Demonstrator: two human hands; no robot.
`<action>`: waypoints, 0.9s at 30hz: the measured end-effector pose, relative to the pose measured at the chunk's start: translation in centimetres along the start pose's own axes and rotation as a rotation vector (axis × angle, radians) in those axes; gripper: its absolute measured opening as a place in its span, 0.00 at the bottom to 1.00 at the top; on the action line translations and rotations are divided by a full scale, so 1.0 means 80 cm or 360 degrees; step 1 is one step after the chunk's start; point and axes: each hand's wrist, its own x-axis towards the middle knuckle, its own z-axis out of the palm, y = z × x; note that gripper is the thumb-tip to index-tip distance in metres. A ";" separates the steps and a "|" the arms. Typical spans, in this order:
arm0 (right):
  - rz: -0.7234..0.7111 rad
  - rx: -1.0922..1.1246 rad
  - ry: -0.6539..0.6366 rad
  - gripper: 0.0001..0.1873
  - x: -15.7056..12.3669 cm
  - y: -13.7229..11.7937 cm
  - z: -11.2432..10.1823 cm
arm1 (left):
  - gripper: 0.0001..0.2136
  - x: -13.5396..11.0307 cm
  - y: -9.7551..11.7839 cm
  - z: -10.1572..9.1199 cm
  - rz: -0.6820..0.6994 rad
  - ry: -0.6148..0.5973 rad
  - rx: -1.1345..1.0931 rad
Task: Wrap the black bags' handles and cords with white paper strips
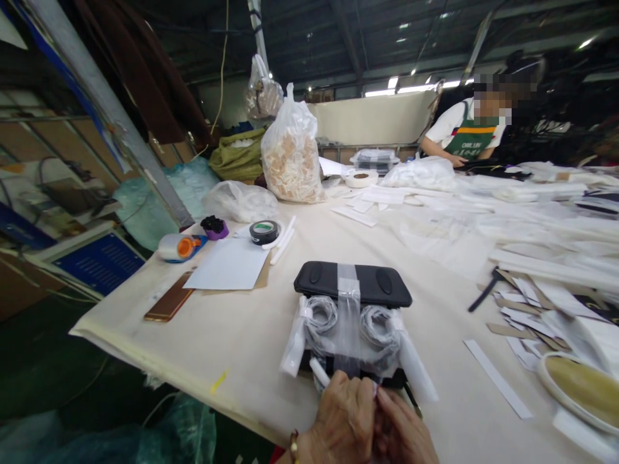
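A black padded item (391, 287), which looks like a bag, lies on the table before me. A wide clear plastic band (349, 309) runs down its middle. Two coiled cords or straps (380, 328) in clear film sit on it, flanked by white foam-wrapped tubes (414, 361). My left hand (341, 415) is closed at the item's near edge, its fingers curled over the end of the band. Beside it, touching, my right hand (403, 425) has its thumb and fingers pressed together. What either pinches is hidden between them.
Left lie a brown phone-like slab (169, 299), white sheets (227, 264), black tape (264, 232) and a tape dispenser (181, 247). Paper strips (527, 316) and a round tray (580, 390) are right. A filled plastic bag (293, 154) stands behind. A person in a green apron (467, 138) works far right.
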 end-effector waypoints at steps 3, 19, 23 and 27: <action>0.0069 0.0044 0.0035 0.24 0.004 -0.003 0.007 | 0.10 0.001 -0.003 -0.016 -0.0068 -0.0119 -0.0055; -0.0166 -0.0188 0.0193 0.26 0.011 -0.065 -0.016 | 0.05 0.023 -0.058 -0.082 0.0202 -0.0946 -0.0265; -0.0196 -0.0219 0.0222 0.26 0.021 -0.083 -0.040 | 0.03 0.061 -0.036 -0.059 0.0448 -0.1111 -0.0253; -0.0196 -0.0240 0.0223 0.25 0.021 -0.082 -0.046 | 0.03 0.090 -0.030 -0.051 0.0435 -0.1382 -0.0236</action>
